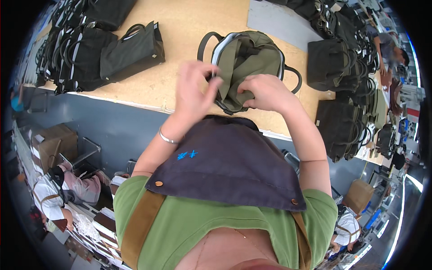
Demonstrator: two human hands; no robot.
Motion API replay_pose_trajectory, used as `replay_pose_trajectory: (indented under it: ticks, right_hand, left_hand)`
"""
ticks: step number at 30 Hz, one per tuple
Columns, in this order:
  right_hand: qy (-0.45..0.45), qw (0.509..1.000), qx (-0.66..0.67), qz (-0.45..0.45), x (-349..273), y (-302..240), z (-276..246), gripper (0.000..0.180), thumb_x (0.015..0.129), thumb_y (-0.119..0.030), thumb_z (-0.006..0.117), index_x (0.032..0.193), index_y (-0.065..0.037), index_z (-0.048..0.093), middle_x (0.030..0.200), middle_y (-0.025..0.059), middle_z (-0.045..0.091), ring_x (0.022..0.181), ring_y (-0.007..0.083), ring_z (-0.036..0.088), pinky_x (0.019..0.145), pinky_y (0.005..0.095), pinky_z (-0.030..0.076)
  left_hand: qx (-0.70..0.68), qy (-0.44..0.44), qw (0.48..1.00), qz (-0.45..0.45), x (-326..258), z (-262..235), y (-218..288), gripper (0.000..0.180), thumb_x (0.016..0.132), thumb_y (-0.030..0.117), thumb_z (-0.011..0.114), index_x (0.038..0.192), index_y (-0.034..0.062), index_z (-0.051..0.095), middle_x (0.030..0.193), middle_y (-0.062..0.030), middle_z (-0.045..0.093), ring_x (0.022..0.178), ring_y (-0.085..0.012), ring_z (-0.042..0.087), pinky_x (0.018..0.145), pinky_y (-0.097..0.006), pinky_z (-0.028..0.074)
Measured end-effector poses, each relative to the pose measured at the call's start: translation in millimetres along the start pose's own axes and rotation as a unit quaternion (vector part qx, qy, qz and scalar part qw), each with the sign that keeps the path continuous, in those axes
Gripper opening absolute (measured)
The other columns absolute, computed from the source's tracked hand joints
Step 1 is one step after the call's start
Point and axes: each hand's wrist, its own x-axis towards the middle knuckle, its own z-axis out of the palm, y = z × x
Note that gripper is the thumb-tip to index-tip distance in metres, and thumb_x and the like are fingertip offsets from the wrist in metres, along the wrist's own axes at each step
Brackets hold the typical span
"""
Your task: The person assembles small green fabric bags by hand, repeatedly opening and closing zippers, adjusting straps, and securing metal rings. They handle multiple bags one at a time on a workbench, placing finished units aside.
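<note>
A dark olive handbag (252,58) stands on the table with its mouth open toward me, showing a green lining and a pale strip along its rim. One handle loops out at its left and another at its right. My right hand (266,92) is at the near right of the mouth, its fingers curled onto the lining by the rim; the exact grip is partly hidden. Slightly blurred, my left hand (194,87) is beside the bag's left rim, thumb and forefinger apart. I make out nothing held in it.
The bag is on a light wooden table (180,40). Finished-looking dark bags crowd its left side, one bag (135,50) nearest. More bags (330,65) line the right. A grey sheet (279,22) lies at the back. Other people (49,198) sit behind me near a cardboard box (56,146).
</note>
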Motion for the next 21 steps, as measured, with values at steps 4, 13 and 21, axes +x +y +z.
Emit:
replay_pose_trajectory:
  ticks: [4, 13, 21]
  right_hand:
    - [-0.109, 0.992, -0.057, 0.019, 15, -4, -1, 0.023, 0.070, -0.009, 0.069, 0.092, -0.011, 0.071, 0.085, 0.0076, 0.069, 0.087, 0.0280, 0.066, 0.074, 0.0395, 0.052]
    - [-0.121, 0.991, 0.053, -0.006, 7, 25, -5, 0.024, 0.070, -0.005, 0.062, 0.091, -0.010, 0.072, 0.085, 0.0100, 0.070, 0.084, 0.0288, 0.066, 0.075, 0.0402, 0.051]
    - [-0.109, 0.994, 0.016, 0.011, 12, 26, 8, 0.020, 0.079, -0.005, 0.061, 0.095, -0.010, 0.072, 0.085, 0.0113, 0.070, 0.081, 0.0290, 0.065, 0.073, 0.0390, 0.051]
  left_hand:
    - [0.029, -0.219, 0.971, 0.094, -26, 6, 12, 0.023, 0.071, 0.009, 0.075, 0.092, 0.0113, 0.065, 0.099, 0.0005, 0.059, 0.101, -0.0193, 0.054, 0.084, -0.038, 0.036]
    - [0.108, -0.242, 0.955, 0.137, -31, 19, 11, 0.010, 0.075, 0.009, 0.069, 0.083, 0.0136, 0.067, 0.090, 0.0036, 0.062, 0.093, -0.0162, 0.055, 0.088, -0.039, 0.031]
    - [0.091, -0.281, 0.950, 0.106, -23, 34, 16, 0.012, 0.075, 0.011, 0.069, 0.086, 0.0126, 0.064, 0.078, 0.0015, 0.064, 0.077, -0.0177, 0.059, 0.088, -0.038, 0.031]
